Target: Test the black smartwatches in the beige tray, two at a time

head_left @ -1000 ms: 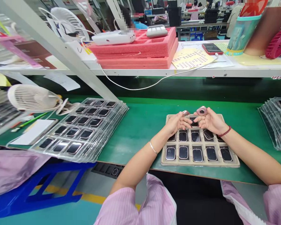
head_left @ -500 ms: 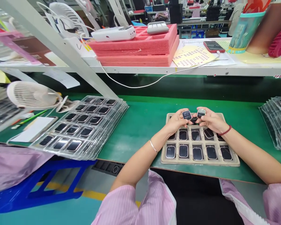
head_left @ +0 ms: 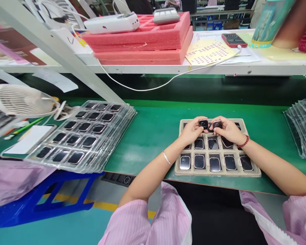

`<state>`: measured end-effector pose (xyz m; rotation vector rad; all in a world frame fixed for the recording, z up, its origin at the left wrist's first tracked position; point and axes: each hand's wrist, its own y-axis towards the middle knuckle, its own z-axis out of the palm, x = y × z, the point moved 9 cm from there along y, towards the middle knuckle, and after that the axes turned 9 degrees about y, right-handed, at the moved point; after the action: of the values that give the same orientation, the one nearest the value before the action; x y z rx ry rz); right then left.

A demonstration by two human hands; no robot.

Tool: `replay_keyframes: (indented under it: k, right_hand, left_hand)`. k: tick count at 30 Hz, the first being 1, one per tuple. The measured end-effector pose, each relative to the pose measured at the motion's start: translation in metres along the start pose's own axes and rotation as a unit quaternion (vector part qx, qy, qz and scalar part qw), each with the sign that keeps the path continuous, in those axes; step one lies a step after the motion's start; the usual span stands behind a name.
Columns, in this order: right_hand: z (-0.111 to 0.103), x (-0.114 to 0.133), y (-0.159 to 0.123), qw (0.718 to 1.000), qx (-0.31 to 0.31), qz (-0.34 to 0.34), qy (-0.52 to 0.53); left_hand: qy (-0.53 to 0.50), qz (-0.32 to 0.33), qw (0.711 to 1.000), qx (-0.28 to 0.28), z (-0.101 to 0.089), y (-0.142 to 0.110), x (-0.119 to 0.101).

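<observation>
Over the tray's back row, two watches are off their pockets at once. The left hand has its grip closed on one watch, screen toward the wearer; the right hand pinches a second watch just beside it, also screen out. The two look apart, though fingertips crowd the gap.

Below them, the work stands mostly as a filled tray. Each of the five front pockets carries a watch. The middle row also looks occupied: one watch sits askew in its pocket, and the end ones are partly covered by the hands and wrists. The back row is largely hidden, so how many pockets there are vacant cannot be told. Nothing visible marks any seated watch as finished or waiting; they look alike, and I would judge only that the pair in hand is midway through handling.

Further along the worktop, well apart from the tray, the left stack of clear trays shows rows of watches on top. The right stack is cut off by the frame, so its load is unclear.
</observation>
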<state>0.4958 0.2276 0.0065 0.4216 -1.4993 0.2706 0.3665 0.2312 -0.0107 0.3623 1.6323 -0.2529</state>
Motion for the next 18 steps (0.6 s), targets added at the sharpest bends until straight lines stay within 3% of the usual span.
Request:
replay_keyframes:
  k: [18]
  right_hand:
    - [0.0038,0.0042,-0.0004,1.0,0.001,-0.008,-0.019]
  left_hand:
    - [0.012,-0.004,1.0,0.008,0.003,-0.0021,-0.0018]
